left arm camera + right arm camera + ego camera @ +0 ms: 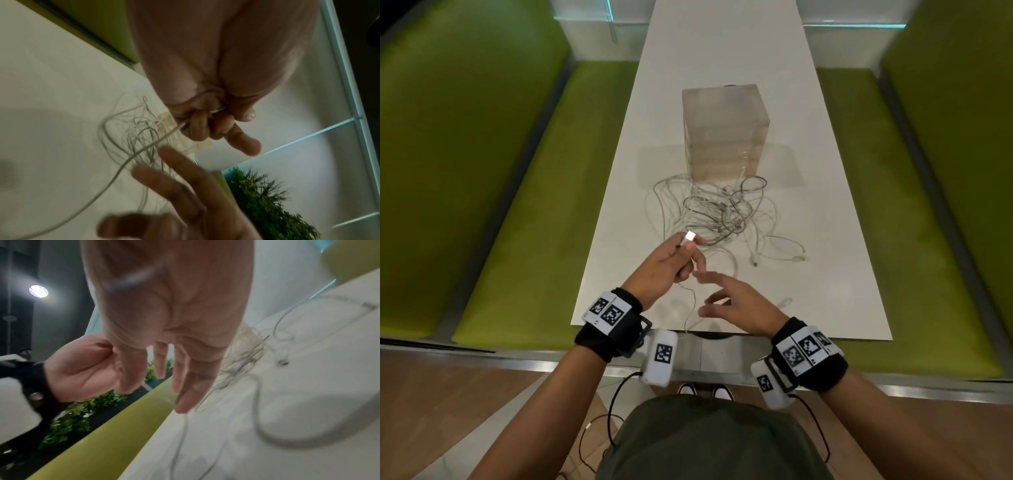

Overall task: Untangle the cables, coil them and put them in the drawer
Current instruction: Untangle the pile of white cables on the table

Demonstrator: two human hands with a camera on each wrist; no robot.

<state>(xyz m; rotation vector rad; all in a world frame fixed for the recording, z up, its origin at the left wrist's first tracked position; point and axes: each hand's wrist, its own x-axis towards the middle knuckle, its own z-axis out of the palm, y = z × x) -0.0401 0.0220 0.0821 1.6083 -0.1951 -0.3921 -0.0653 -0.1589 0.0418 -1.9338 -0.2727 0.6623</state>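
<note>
A tangle of white and grey cables point(722, 209) lies on the white table point(825, 291), just in front of a translucent drawer unit point(724, 133) that stands shut. My left hand point(683, 255) is raised above the table's near part and grips one white cable point(144, 149) close to its end; the silver USB plug point(690, 235) sticks out past the fingers. That cable runs down toward the table's near edge. My right hand point(717, 291) hovers just right of the left, fingers point(185, 394) straight and spread, holding nothing.
Green padded benches point(534, 205) flank the narrow table on both sides. Loose cable ends with plugs point(756, 263) trail out to the right of the tangle. Another small connector point(786, 301) lies near the front edge. Artificial greenery point(267, 194) shows beyond.
</note>
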